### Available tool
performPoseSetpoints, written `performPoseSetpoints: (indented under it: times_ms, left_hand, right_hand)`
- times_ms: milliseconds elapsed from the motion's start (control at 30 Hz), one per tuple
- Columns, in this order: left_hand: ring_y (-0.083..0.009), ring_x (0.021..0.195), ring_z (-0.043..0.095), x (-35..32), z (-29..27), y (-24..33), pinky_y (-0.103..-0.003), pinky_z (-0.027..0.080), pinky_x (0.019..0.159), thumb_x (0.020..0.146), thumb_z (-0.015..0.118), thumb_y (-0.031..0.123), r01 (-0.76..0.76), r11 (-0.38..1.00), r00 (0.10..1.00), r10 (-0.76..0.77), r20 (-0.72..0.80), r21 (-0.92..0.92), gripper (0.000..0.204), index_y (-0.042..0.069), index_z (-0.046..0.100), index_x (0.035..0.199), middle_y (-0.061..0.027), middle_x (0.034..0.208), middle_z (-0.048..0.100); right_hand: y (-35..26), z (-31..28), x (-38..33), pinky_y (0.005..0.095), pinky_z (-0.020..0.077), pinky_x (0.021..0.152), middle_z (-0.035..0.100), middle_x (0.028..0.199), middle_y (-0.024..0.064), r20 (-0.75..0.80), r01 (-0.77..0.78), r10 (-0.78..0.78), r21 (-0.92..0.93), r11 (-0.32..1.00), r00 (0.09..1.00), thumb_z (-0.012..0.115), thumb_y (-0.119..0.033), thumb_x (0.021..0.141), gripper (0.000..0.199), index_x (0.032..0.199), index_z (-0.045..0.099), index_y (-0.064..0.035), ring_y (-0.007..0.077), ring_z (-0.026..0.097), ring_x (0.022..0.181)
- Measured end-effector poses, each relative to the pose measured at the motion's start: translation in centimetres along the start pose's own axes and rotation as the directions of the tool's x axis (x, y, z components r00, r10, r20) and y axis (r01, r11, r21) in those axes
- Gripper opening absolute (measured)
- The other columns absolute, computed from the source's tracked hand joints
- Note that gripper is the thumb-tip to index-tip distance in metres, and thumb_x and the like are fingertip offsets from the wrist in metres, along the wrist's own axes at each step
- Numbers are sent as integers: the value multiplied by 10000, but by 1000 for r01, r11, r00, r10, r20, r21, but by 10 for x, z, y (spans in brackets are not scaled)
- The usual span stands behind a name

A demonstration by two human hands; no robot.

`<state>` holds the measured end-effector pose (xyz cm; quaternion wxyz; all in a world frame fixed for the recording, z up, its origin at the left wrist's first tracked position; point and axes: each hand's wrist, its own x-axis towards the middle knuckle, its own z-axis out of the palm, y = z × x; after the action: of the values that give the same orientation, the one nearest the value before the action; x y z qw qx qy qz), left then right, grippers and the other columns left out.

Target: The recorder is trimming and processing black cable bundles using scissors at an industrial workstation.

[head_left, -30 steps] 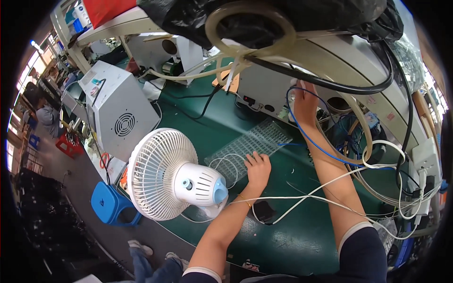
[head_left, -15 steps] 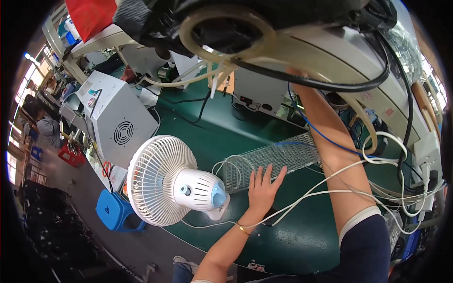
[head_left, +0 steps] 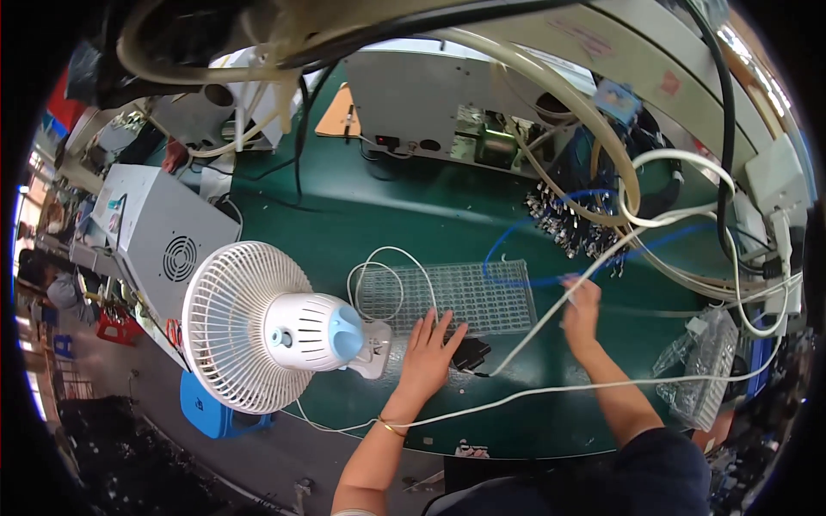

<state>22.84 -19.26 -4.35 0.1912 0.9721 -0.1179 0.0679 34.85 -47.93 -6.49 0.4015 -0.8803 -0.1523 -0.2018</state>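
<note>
My left hand (head_left: 428, 354) lies with fingers stretched out at the near edge of a clear gridded plastic tray (head_left: 482, 297). Just right of its fingers is a small black box (head_left: 470, 353), with a white cord running off it. Past the tray's right end, my right hand (head_left: 583, 314) is closed, a thin blue hose (head_left: 544, 281) at its pinched fingertips. That hose loops over the tray and blurs toward the right. A white desk fan (head_left: 301, 331) with a light blue knob stands left of my left hand.
A grey machine (head_left: 404, 103) stands at the back, beside a bundle of dark cables with metal ends (head_left: 568, 215). Another grey machine (head_left: 168, 236) is at left. White cords (head_left: 551, 322) cross the green table (head_left: 344, 232). Bubble-wrapped goods (head_left: 701, 370) lie at right; a blue stool (head_left: 211, 408) stands below.
My right hand has come back from the far shelf to beside the tray, with the blue hose now at its fingertips. My left hand stays by the tray. The view has shifted.
</note>
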Motion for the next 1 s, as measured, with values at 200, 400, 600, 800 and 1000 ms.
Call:
performPoseSetpoints:
  times_ms: [200,400,600,800,1000]
  left_hand:
    - [-392,1305,220,5,-6,14,-485,197,1050,588,718,123,119,961,987,-88,132,-251,671,195,520,1225,-160,1396,298]
    - [-400,1288,256,4,24,8,-482,213,1040,605,724,143,96,990,992,-103,-70,-99,591,219,575,1172,-142,1373,355]
    - [-400,1253,327,55,-6,-1,-473,243,1029,630,716,123,163,965,955,-206,-212,-206,530,197,603,1142,-129,1313,450]
    - [-380,1209,409,85,-33,-32,-422,304,1017,710,699,104,152,931,835,-300,-461,-331,455,112,588,1151,-168,1273,489]
    - [-302,1207,428,87,-42,-39,-370,299,1018,757,677,69,112,893,820,-331,-468,-435,408,87,580,1153,-166,1278,487]
  right_hand:
    - [54,-107,-115,454,340,928,482,1100,227,-316,-334,158,-642,691,935,488,2,775,356,1126,450,45,374,452,1062]
    - [52,-35,-78,458,366,883,454,1158,244,-23,-169,226,-740,651,974,558,-95,723,370,1056,468,39,399,429,1069]
    - [-74,98,-1,434,348,955,426,1282,206,236,165,-56,-473,866,970,554,-185,746,506,1207,452,-3,347,386,1207]
    - [-79,66,-52,399,337,979,388,1344,160,461,307,-158,-267,914,873,528,-177,823,476,1261,427,-18,323,376,1238]
    - [5,32,6,401,417,832,531,1050,236,65,-335,337,-44,941,939,433,-166,910,269,1076,498,36,389,516,973]
